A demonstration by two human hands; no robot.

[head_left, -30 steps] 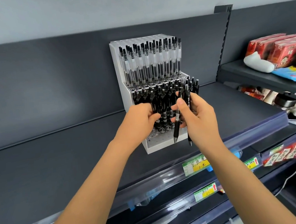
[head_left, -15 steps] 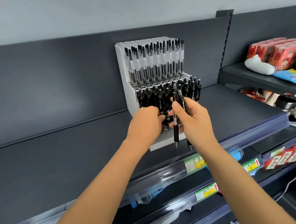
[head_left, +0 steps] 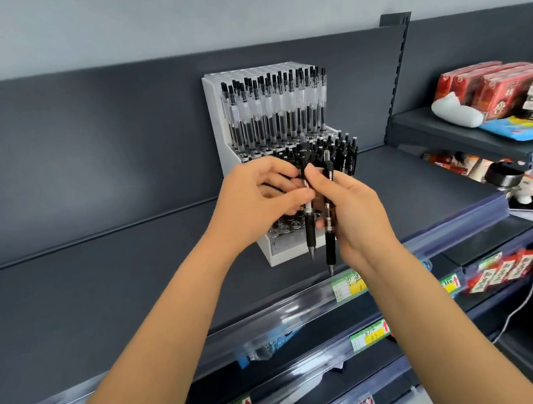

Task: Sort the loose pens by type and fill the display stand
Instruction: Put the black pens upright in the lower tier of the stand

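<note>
the left hand (head_left: 258,199) is pulling back from the lower-tier pens (head_left: 345,158) in the display stand (head_left: 283,255), where it was curled a moment ago. its fingers are uncurling, and thumb and forefinger are pinching the taller pen (head_left: 310,230) of the two black pens (head_left: 329,228) that the right hand (head_left: 357,212) is gripping.

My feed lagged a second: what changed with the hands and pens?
The left hand drew back from the display stand and now pinches one black pen held in the right hand. The right hand still holds the second black pen; the stand stays put.
</note>
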